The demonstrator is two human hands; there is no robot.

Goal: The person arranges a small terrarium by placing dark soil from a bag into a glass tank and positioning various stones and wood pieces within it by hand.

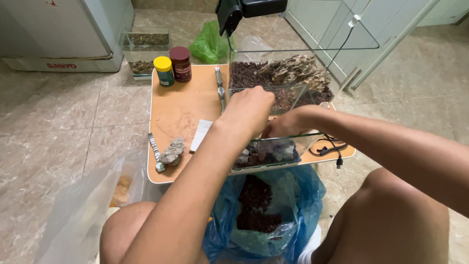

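So we're parked over a low orange folding table (181, 105), and pretty much everything sits relative to the small glass tank (273, 154) at its near edge. Our left hand (247, 110) hovers just above that small tank, fingers curled down into a loose fist; we can't tell from here if anything's pinched inside it. Our right hand (278, 128) dips into the small tank from the right, fingertips down among the grey stones (259, 152) on its floor. They look bent around one, but the glass and the other hand hide too much for us to be sure it's gripped. Right behind the small tank stands a bigger glass tank (303, 54) holding dark gravel (246, 74) and a chunk of layered rock (293, 71), with a black clip-on unit (244, 10) on its rim. Left of the small tank lies a white card (200, 134), then a loose grey rock (173, 150) and a metal tool (156, 152) beside it. Further back on the left stand a yellow-lidded jar (163, 71) and a dark red jar (181, 63), with long tweezers (220, 88) lying near them. A black cable (327, 146) coils just right of the small tank. Below it, between our knees, an open blue bag (293, 215) holds more dark reddish gravel (254, 205).
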